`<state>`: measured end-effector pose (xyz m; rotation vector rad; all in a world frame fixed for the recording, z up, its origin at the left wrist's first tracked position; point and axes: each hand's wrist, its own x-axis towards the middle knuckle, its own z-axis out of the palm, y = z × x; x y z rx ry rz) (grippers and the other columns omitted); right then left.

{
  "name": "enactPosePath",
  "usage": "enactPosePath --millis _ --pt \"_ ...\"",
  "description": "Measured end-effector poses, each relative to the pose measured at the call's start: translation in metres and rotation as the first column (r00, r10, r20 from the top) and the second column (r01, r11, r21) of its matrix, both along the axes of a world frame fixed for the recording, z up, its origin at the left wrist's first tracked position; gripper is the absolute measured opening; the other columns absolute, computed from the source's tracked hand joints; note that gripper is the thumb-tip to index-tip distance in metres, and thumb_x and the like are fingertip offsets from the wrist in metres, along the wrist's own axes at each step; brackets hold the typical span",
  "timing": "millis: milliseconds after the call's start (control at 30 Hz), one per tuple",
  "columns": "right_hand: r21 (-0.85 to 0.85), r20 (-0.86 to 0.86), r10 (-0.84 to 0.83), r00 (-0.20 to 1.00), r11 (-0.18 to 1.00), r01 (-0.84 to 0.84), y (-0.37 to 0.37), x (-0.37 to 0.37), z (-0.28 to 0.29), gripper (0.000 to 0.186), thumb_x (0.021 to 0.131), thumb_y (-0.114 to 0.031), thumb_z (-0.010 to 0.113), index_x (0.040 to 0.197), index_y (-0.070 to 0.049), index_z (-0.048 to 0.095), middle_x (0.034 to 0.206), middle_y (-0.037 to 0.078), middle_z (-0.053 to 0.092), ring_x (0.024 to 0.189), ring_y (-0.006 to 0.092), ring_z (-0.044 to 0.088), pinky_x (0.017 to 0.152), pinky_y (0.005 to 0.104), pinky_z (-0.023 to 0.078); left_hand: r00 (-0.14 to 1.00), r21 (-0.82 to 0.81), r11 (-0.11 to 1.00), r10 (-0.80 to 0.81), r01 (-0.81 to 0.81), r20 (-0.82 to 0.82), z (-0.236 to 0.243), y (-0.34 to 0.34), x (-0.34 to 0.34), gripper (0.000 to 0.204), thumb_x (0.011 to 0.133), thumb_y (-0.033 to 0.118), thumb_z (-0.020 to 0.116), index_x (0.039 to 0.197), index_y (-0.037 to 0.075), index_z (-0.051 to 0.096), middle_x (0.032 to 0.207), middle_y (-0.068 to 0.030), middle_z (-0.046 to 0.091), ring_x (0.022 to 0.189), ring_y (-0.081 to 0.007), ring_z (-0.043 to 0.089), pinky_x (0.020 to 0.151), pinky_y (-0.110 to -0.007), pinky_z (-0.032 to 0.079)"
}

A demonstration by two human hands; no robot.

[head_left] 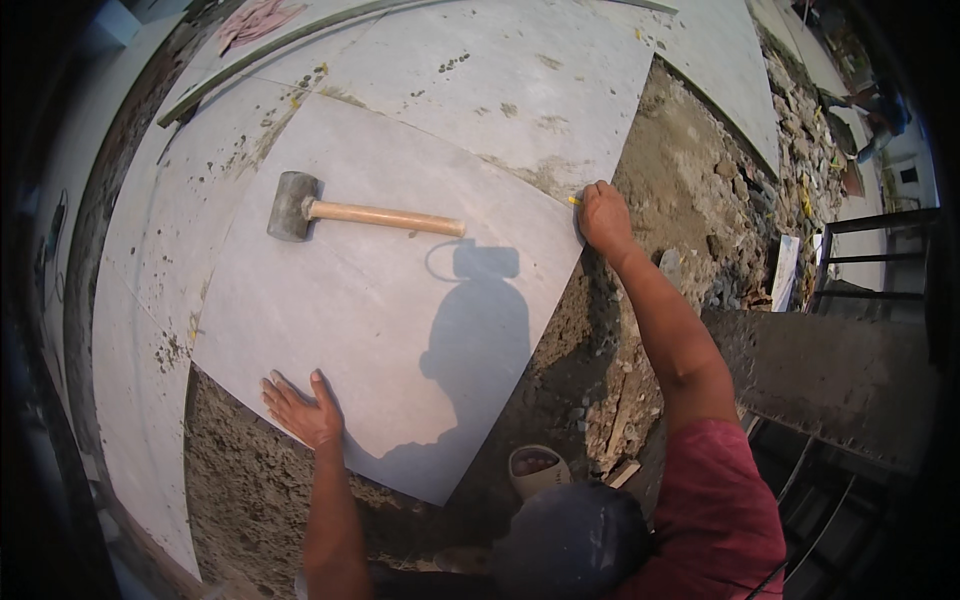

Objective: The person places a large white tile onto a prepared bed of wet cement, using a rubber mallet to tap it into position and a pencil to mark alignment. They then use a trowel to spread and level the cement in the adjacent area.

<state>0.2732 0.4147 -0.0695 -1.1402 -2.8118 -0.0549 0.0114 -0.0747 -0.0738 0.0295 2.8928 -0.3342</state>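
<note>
My left hand [303, 410] lies flat near the front left edge of a large pale grey tile [370, 320], its fingers spread and nothing in it. At the tile's far right corner, the fingers of my right hand [606, 217] are closed on a small yellow tile spacer [574, 201], mostly hidden by them, at the joint with the tile beyond. A mallet with a grey rubber head [294, 206] and a wooden handle [385, 216] rests on the tile, apart from both hands. My shadow falls across the tile's right half.
Laid tiles [480, 90] with mortar smears extend beyond and to the left. A long straight bar [275, 50] crosses them. Rough mortar [240, 450] borders the near edge; rubble [800, 150] lies right, beside a dark metal frame [830, 370]. A pink cloth [258, 22] lies far left.
</note>
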Motion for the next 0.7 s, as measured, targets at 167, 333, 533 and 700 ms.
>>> enactPosePath --millis 167,333,533,700 --pt "-0.044 -0.032 0.005 0.999 0.999 -0.006 -0.003 -0.002 0.005 0.017 0.085 -0.013 0.051 0.086 0.000 0.061 0.092 0.018 0.060 0.092 0.0355 0.060 0.082 0.0452 0.049 1.000 -0.001 1.000 0.007 -0.007 0.006 0.000 -0.001 0.000 0.139 0.067 0.078 0.063 0.149 -0.008 -0.009 0.154 -0.0363 -0.011 0.144 -0.0515 -0.012 0.115 -0.061 0.006" --pt "0.000 0.115 0.093 0.989 0.996 -0.094 -0.003 -0.005 0.005 0.018 0.087 -0.013 0.050 0.084 0.000 0.062 0.092 0.018 0.061 0.092 0.0350 0.061 0.084 0.0444 0.049 1.000 -0.006 1.000 0.013 -0.013 0.004 0.001 -0.001 0.000 0.138 0.068 0.079 0.062 0.149 -0.007 -0.008 0.154 -0.0360 -0.011 0.144 -0.0514 -0.012 0.115 -0.061 0.006" --pt "-0.045 0.155 0.016 0.988 0.999 -0.009 0.023 -0.001 0.002 0.014 0.086 -0.011 0.053 0.094 0.000 0.058 0.098 0.018 0.063 0.097 0.0336 0.062 0.084 0.0434 0.050 1.000 0.014 1.000 0.007 -0.008 0.015 0.000 0.005 0.001 0.137 0.068 0.079 0.061 0.150 -0.007 -0.008 0.154 -0.0357 -0.011 0.144 -0.0512 -0.012 0.115 -0.062 0.006" --pt "-0.439 -0.277 -0.251 0.927 0.891 0.110 0.006 -0.021 0.026 0.024 0.083 -0.010 0.059 0.105 -0.001 0.057 0.088 0.018 0.064 0.081 0.0304 0.064 0.073 0.0386 0.051 1.000 0.000 1.000 0.016 -0.016 0.014 0.003 0.001 -0.001 0.136 0.069 0.079 0.060 0.150 -0.006 -0.008 0.155 -0.0354 -0.012 0.144 -0.0511 -0.012 0.115 -0.062 0.006"
